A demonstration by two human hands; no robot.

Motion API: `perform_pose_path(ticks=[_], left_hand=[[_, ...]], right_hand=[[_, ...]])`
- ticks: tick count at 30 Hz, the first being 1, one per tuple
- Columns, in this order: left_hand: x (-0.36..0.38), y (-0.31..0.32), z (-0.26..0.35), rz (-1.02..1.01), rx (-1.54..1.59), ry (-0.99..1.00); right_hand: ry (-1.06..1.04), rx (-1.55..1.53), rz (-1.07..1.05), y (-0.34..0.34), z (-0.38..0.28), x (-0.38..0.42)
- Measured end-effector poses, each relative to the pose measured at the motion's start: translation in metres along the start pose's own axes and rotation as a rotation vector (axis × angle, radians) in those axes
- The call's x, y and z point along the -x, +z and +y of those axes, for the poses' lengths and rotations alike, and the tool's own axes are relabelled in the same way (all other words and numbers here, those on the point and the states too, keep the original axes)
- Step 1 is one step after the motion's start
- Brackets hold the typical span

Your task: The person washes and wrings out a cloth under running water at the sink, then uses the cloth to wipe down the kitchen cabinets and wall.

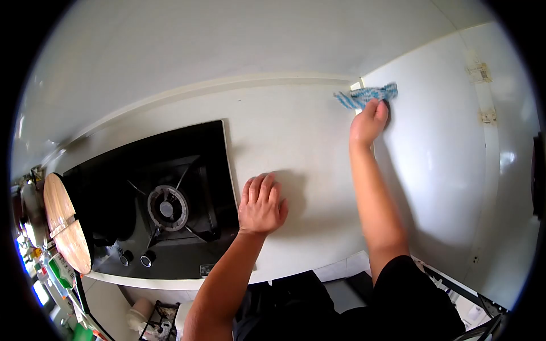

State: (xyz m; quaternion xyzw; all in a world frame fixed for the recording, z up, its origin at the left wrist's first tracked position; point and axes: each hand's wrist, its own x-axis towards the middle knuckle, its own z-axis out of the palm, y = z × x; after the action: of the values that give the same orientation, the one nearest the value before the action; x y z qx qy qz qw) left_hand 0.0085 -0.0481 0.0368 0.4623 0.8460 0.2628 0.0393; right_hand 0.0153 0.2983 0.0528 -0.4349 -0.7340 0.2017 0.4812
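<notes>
My right hand [369, 121] is closed around a blue and white cloth [367, 96] at the back right corner, where the pale countertop [307, 131] meets the white side panel [438, 131]. Part of the cloth sticks out to the left of the fist, part to the right. My left hand [263, 204] lies flat on the countertop, palm down, its fingers extended toward the back wall. It rests just right of the edge of the black gas stove [193, 244] and holds nothing.
A round burner with a pot support [168, 208] sits on the stove, with two knobs [148, 258] at its front. A round wooden board [62, 216] stands at the left. Metal hinges [480, 72] are on the right-hand panel. Below the counter is a black rack [159, 318].
</notes>
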Motion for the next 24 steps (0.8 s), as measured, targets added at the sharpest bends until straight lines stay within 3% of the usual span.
perform_pose_path(ticks=[1,2,4,7,8,11,13,17,19,24], left_hand=[[0.0,0.0,-0.001,0.0,-0.004,-0.004],[0.0,0.0,0.0,0.002,-0.001,-0.002],[-0.001,-0.001,0.0,0.001,0.008,0.001],[-0.001,-0.001,-0.002,0.015,0.014,0.018],[-0.002,-0.002,-0.002,0.018,0.017,0.02],[-0.002,0.0,-0.003,0.018,0.014,0.026],[-0.002,0.0,-0.002,0.024,0.015,0.025],[-0.001,0.002,-0.001,0.023,0.005,0.019],[-0.001,0.004,0.0,0.036,0.009,0.022],[0.006,0.008,0.0,0.067,0.007,0.032]], right_hand=[[-0.116,0.192,-0.066,0.0,0.009,0.006],[-0.115,0.186,-0.069,0.01,0.026,0.011],[-0.424,0.429,-0.34,0.039,0.047,0.019],[-0.356,0.484,-0.287,0.067,0.039,0.019],[-0.152,0.524,-0.433,0.071,0.028,0.017],[-0.116,0.503,-0.592,0.088,-0.009,0.049],[-0.459,0.386,-0.585,0.096,-0.032,0.09],[-0.581,0.262,-0.49,0.112,-0.086,0.127],[-0.539,0.164,-0.852,0.111,-0.114,0.14],[-0.653,0.107,-0.924,0.082,-0.125,0.144]])
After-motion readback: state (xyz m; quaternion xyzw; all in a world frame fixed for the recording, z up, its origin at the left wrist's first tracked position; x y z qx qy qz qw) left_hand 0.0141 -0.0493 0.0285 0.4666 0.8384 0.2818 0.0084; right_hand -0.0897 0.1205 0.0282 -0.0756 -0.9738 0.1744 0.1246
